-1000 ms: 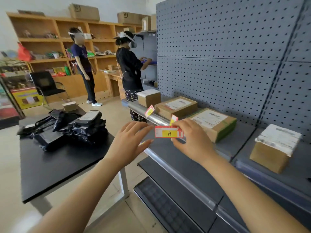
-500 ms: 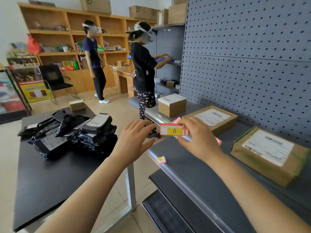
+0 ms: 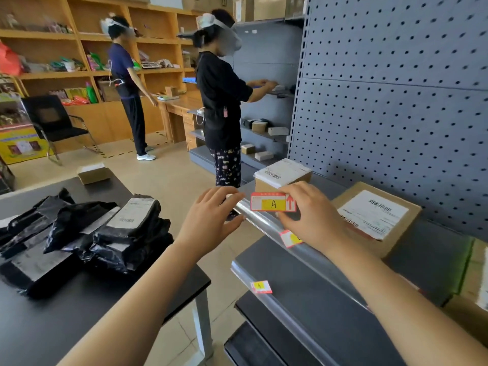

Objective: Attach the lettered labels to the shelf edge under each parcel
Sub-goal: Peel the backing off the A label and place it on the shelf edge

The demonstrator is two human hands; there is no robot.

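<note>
My right hand (image 3: 307, 215) pinches a red-bordered label with a yellow field and the letter A (image 3: 273, 203), held just above the clear strip on the shelf edge (image 3: 260, 220). Beside the label's left end, my left hand (image 3: 211, 217) hovers with fingers spread, touching nothing that I can make out. Behind the label stands a small cardboard parcel (image 3: 284, 171); a flat parcel (image 3: 375, 215) lies to its right. A second label (image 3: 290, 238) sits on the same edge under my right wrist. Another label (image 3: 261, 287) hangs on the lower shelf edge.
A black table (image 3: 66, 313) at my left carries several black mailer bags (image 3: 105, 233) and a small box (image 3: 92, 173). Two people stand beyond it, one (image 3: 224, 107) working at a grey shelf, the other (image 3: 126, 83) by wooden shelving. A grey pegboard (image 3: 396, 101) backs the shelf.
The view has swung left along the shelf. My right hand carried the A label toward the shelf's left end, now in front of the small parcel. My left hand stayed beside it.
</note>
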